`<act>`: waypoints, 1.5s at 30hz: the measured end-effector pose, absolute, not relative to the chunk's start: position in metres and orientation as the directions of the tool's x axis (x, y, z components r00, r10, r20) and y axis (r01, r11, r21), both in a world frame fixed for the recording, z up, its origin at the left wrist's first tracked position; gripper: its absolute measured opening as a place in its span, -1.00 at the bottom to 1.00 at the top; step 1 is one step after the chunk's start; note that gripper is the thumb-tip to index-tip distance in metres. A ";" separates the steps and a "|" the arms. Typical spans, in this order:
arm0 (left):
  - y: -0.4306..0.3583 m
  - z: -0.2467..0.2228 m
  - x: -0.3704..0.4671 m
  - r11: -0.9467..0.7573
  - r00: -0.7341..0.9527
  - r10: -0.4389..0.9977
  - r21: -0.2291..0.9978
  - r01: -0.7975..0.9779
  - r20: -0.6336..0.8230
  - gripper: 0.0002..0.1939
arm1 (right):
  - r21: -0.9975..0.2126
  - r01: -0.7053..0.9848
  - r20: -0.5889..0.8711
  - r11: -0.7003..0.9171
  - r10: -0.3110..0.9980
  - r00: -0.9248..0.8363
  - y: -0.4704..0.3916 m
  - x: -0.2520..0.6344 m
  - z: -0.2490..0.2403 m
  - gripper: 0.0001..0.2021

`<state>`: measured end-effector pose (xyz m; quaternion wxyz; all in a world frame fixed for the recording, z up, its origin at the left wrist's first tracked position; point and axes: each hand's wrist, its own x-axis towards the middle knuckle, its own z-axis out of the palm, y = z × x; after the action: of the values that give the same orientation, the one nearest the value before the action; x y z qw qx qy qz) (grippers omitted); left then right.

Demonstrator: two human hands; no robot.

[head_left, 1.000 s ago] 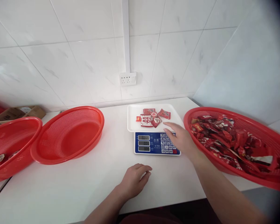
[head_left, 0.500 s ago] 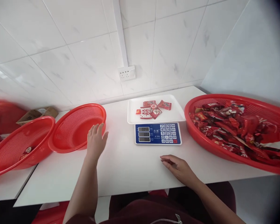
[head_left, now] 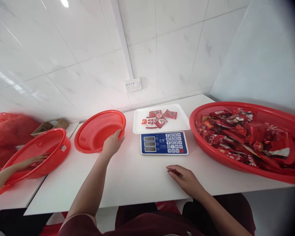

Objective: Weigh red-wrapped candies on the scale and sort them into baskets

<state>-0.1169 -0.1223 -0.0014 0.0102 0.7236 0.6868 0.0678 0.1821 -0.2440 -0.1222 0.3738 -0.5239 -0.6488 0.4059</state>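
Note:
My left hand grips the near right rim of a red plastic basket, fingers over the edge and thumb outside. No contents show in this basket. My right hand rests on the white table before the scale, fingers loosely curled together with nothing visible in them. A digital scale with a blue keypad panel stands between my hands. On its white tray lie several small red wrapped packets.
On the right, a large red basket is full of red wrapped sweets. Another person's hand reaches into a red basket on the left. Behind it are a cardboard box and red bags. A wall socket is above.
The middle red basket has moved right toward the scale with my left hand on its rim. Another person's hand has come into the left basket. My right hand has stayed in place.

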 end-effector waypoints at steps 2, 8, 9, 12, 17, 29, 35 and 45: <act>-0.112 -0.002 -0.101 -0.182 0.160 0.972 0.120 0.976 0.174 -0.50 | -0.922 0.367 0.065 0.124 0.983 -0.171 -0.244 0.182 -0.122 -0.73; -0.065 0.001 -0.035 -0.534 0.492 0.845 0.276 0.799 0.209 -0.43 | -0.923 0.361 0.092 0.134 0.987 -0.132 -0.243 0.180 -0.122 -0.71; -0.056 0.002 -0.025 -0.521 0.494 0.853 0.311 0.794 0.168 -0.38 | -0.922 0.362 0.098 0.137 0.987 -0.124 -0.243 0.180 -0.122 -0.71; -0.037 0.003 -0.005 -0.438 0.452 0.891 0.342 0.831 0.043 -0.28 | -0.917 0.374 0.110 0.140 0.989 -0.100 -0.243 0.179 -0.126 -0.71; -0.023 -0.002 0.004 -0.432 0.460 0.888 0.349 0.832 0.001 -0.37 | -0.906 0.401 0.106 0.135 0.990 -0.093 -0.244 0.180 -0.127 -0.71; -0.011 -0.003 0.009 -0.353 0.474 0.880 0.716 0.603 0.034 -0.44 | -0.912 0.391 0.091 0.125 0.990 -0.105 -0.242 0.182 -0.130 -0.71; -0.003 0.002 -0.008 -0.201 0.267 0.962 0.802 0.562 0.055 -0.45 | -0.914 0.387 0.087 0.117 0.992 -0.095 -0.243 0.181 -0.126 -0.73; -0.029 0.058 -0.100 -0.198 0.172 0.964 0.113 0.974 0.200 -0.45 | -0.926 0.364 0.058 0.095 0.992 -0.112 -0.241 0.181 -0.127 -0.71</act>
<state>-0.1001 -0.0291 0.0580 -0.0205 0.7654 0.6331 0.1138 0.1805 -0.2409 -0.1270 0.3909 -0.5397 -0.6283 0.4014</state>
